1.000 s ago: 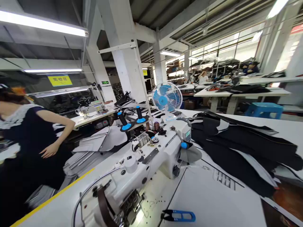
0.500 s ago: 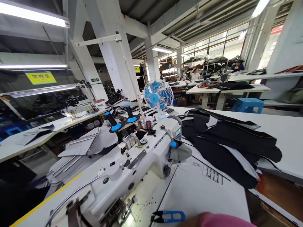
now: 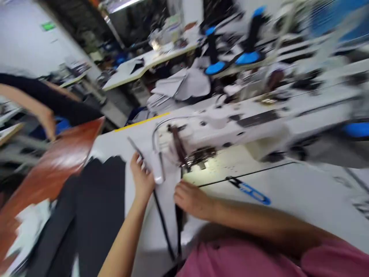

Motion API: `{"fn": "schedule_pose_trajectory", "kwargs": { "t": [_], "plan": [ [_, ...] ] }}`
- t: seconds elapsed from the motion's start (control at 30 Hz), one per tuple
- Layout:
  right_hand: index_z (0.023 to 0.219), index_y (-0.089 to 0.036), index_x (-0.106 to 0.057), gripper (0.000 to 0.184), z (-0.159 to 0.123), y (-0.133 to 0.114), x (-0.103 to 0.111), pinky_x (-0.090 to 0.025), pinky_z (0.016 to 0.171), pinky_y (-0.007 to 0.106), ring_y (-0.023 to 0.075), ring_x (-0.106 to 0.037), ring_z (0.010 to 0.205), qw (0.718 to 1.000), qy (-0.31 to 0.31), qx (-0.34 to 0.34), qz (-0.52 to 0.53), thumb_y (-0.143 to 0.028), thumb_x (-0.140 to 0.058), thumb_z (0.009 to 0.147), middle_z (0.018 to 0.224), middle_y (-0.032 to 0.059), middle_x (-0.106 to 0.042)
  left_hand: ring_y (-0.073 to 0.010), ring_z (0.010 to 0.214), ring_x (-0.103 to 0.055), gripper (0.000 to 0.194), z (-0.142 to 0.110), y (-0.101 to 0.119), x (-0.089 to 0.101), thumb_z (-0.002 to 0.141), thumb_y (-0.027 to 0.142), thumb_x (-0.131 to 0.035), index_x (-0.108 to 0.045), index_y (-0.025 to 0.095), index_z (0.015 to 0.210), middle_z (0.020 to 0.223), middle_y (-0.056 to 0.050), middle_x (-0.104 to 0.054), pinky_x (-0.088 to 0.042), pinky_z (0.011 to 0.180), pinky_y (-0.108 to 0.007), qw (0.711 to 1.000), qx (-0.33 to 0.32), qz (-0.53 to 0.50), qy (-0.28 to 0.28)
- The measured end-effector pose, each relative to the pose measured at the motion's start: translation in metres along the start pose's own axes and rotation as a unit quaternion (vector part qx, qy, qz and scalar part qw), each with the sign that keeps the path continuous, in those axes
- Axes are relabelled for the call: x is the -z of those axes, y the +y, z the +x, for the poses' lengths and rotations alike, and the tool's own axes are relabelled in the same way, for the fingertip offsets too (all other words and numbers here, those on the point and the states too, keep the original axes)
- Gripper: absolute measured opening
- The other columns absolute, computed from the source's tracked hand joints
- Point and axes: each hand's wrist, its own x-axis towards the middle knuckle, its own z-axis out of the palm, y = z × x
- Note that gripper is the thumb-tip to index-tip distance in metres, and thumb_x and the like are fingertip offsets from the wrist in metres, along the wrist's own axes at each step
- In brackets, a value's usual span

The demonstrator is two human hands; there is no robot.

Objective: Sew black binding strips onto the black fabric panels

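At the sewing machine (image 3: 221, 130), my left hand (image 3: 142, 179) has its fingers curled round a thin black strip (image 3: 163, 219), whose free end sticks up past the fingers. My right hand (image 3: 194, 198) is closed just in front of the presser foot area, on a black strip (image 3: 178, 227) that runs down towards my lap. Whether both strips are one piece I cannot tell, since motion blurs the view. Blue thread snips (image 3: 250, 192) lie on the table to the right of my right hand.
Black fabric pieces (image 3: 100, 207) lie left of my left arm, beside a reddish-brown board (image 3: 66, 150). Another person's arm (image 3: 34, 105) reaches over that board. Grey-white panels (image 3: 181, 84) are stacked behind the machine, near black thread cones (image 3: 212, 50).
My view has swung left and down, so the fan slides to the right edge. Both my hands, out of sight before, now show at the needle end with black strip.
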Motion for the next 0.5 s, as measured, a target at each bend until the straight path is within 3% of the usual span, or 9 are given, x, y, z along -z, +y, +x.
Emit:
{"fn": "schedule_pose_trajectory", "kwargs": {
  "t": [0.07, 0.17, 0.23, 0.3, 0.4, 0.5],
  "plan": [
    [0.089, -0.014, -0.056, 0.011, -0.008, 0.000, -0.005, -0.041, 0.102, 0.040, 0.0240, -0.051, 0.109, 0.999, 0.024, -0.023, 0.005, -0.005, -0.050, 0.084, 0.098, 0.0100, -0.056, -0.0322, 0.135, -0.031, 0.049, -0.021, -0.013, 0.018, 0.079, 0.028, -0.065, -0.050, 0.016, 0.124, 0.142, -0.017, -0.033, -0.035, 0.108, -0.049, 0.997, -0.017, 0.074, -0.002],
    [0.093, -0.011, -0.057, 0.017, -0.021, 0.005, -0.002, -0.043, 0.103, 0.040, 0.0298, -0.040, 0.128, 0.996, 0.066, -0.047, -0.028, -0.001, -0.047, 0.083, 0.108, 0.0144, -0.053, -0.0300, 0.127, -0.042, 0.034, -0.036, -0.009, 0.005, 0.081, 0.029, -0.061, -0.056, 0.017, 0.112, 0.132, -0.015, -0.045, -0.037, 0.106, -0.046, 0.986, -0.087, 0.106, -0.097],
    [0.094, -0.011, -0.058, 0.018, -0.028, 0.009, -0.001, -0.046, 0.100, 0.039, 0.0293, -0.045, 0.124, 0.994, 0.073, -0.059, -0.063, -0.001, -0.046, 0.084, 0.105, 0.0144, -0.055, -0.0279, 0.124, -0.045, 0.036, -0.042, -0.001, -0.016, 0.083, 0.032, -0.060, -0.054, 0.019, 0.115, 0.130, -0.013, -0.048, -0.041, 0.103, -0.044, 0.980, -0.097, 0.090, -0.151],
    [0.091, -0.012, -0.059, 0.018, -0.030, 0.012, -0.002, -0.050, 0.094, 0.035, 0.0259, -0.054, 0.112, 0.991, 0.071, -0.072, -0.093, -0.001, -0.046, 0.084, 0.098, 0.0128, -0.057, -0.0283, 0.126, -0.043, 0.042, -0.046, 0.004, -0.037, 0.082, 0.035, -0.062, -0.051, 0.019, 0.119, 0.132, -0.014, -0.045, -0.041, 0.103, -0.045, 0.978, -0.095, 0.081, -0.170],
    [0.084, -0.013, -0.059, 0.015, -0.028, 0.016, -0.009, -0.052, 0.092, 0.033, 0.0240, -0.058, 0.105, 0.989, 0.068, -0.061, -0.115, -0.002, -0.048, 0.084, 0.090, 0.0107, -0.058, -0.0310, 0.128, -0.039, 0.039, -0.049, 0.000, -0.057, 0.080, 0.029, -0.063, -0.052, 0.015, 0.114, 0.129, -0.017, -0.047, -0.039, 0.104, -0.048, 0.980, -0.096, 0.087, -0.154],
    [0.079, -0.014, -0.058, 0.014, -0.022, 0.018, -0.012, -0.050, 0.096, 0.033, 0.0241, -0.057, 0.106, 0.990, 0.060, -0.054, -0.113, -0.004, -0.050, 0.084, 0.085, 0.0089, -0.057, -0.0309, 0.122, -0.044, 0.030, -0.044, -0.008, -0.066, 0.077, 0.019, -0.058, -0.054, 0.015, 0.107, 0.119, -0.015, -0.054, -0.041, 0.101, -0.050, 0.981, -0.089, 0.095, -0.142]
  ]
}}
